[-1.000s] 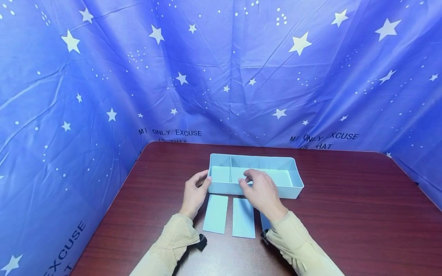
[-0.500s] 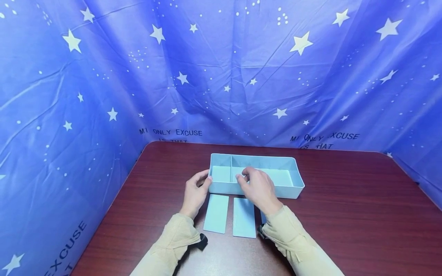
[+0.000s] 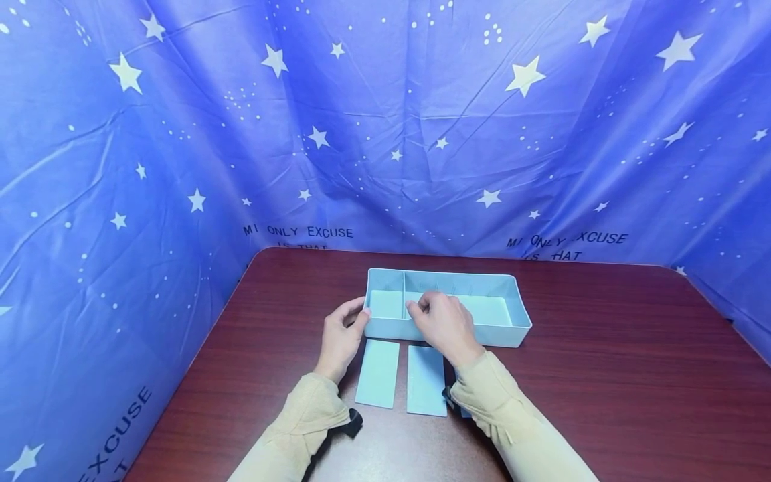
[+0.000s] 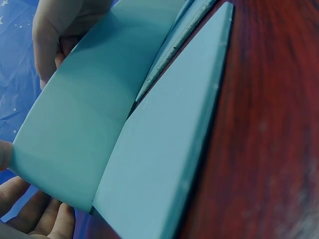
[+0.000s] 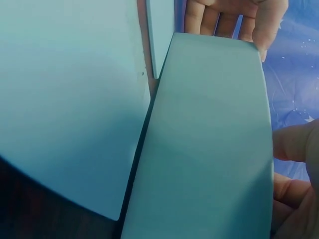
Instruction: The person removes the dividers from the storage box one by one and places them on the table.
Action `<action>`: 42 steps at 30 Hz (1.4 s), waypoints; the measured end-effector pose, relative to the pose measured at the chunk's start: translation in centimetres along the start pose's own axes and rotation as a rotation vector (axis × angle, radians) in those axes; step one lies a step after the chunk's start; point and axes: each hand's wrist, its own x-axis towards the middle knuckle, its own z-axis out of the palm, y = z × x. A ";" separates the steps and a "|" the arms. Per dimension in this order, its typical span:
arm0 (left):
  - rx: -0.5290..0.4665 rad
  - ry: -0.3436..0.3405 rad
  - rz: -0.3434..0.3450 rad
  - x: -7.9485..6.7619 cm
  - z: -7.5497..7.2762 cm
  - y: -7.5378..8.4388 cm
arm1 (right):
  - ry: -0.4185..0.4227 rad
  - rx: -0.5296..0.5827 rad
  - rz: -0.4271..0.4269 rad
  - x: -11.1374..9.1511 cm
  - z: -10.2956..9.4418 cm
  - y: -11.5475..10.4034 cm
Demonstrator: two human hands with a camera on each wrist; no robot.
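Observation:
A light blue, long storage box (image 3: 500, 336) stands on the table, with one upright divider (image 3: 403, 294) fitted toward its left end. My left hand (image 3: 342, 338) grips the box's left end, thumb at the front corner and the other fingers along the side. Over the front rim reaches my right hand (image 3: 447, 328), its fingers loosely curled above the inside and nothing showing between them. Its thumb is close to the divider's right side. In the right wrist view, the front wall (image 5: 204, 134) hides part of these fingers.
In front of the box lie flat light blue plates, a left one (image 3: 377, 373) and a middle one (image 3: 426, 380). A third plate (image 3: 466, 414) is mostly hidden under my right sleeve. A blue star-patterned curtain (image 3: 385, 120) surrounds the dark red table (image 3: 632, 375).
My right hand has moved left over the box toward the divider, and its fingers have curled in more. My left hand and the box have stayed in place.

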 end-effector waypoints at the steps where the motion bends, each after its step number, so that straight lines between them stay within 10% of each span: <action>1: 0.001 0.001 0.002 0.0 0.0 0.0 | 0.002 -0.003 0.000 0.1 0.0 0.0; 42: -0.005 0.014 0.001 2.0 0.2 -4.4 | 0.009 -0.073 -0.033 1.5 1.9 -0.8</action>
